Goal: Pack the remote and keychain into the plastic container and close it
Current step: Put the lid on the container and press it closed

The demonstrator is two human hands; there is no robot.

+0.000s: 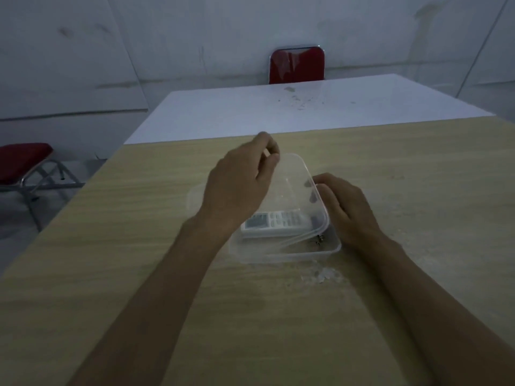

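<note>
A clear plastic container [287, 253] stands on the wooden table. Inside it lies a white remote [274, 222] with its screen to the left, and a small dark keychain [318, 239] at the near right corner. A clear lid [292, 188] hangs tilted over the container, its far edge raised. My left hand [239, 185] pinches the lid's far left corner. My right hand [348, 207] grips the lid's right edge, fingers curled over it. The container's left part is hidden behind my left wrist.
The wooden table [139, 246] meets a white table [250, 112] behind it. One red chair [296, 65] stands at the far side, another red chair [25, 162] at the left. Small clear scraps [323, 275] lie in front of the container.
</note>
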